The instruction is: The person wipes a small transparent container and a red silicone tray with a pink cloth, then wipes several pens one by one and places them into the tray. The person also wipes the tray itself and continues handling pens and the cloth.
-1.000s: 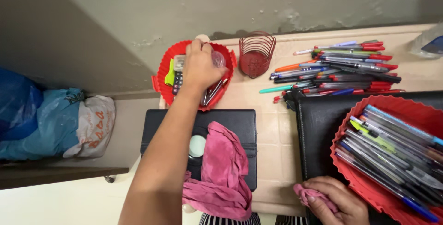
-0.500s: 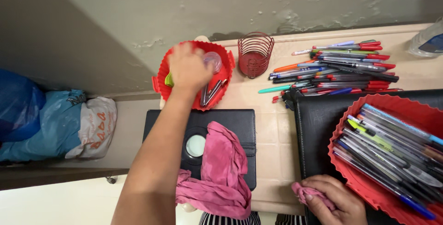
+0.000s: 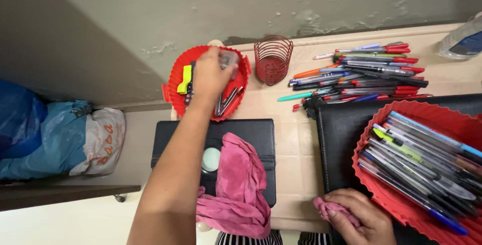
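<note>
Overhead, a person's left hand (image 3: 210, 77) reaches into a small red fluted tray (image 3: 176, 92) at the far edge of a beige counter (image 3: 296, 149), its fingers closed around a small clear container (image 3: 227, 58) held over the tray's far side. Inside that tray, a yellow highlighter (image 3: 186, 78) lies just left of the hand and several metal clips (image 3: 226, 102) lie just right of the wrist. Just right of the tray stands a red wire pen cup (image 3: 272, 60), upright. Beyond the cup, farther right of the tray, a loose pile of pens (image 3: 361, 74) lies spread on the counter. Directly nearer the camera than the tray sits a black case (image 3: 261, 134) with a pink cloth (image 3: 241, 185) draped over it. Well to the tray's right and nearer the camera, the right hand (image 3: 359, 220) is clenched on a small pink rag (image 3: 329, 208), beside a larger red fluted tray (image 3: 376, 185) full of pens resting on a black folder (image 3: 341, 134).
</note>
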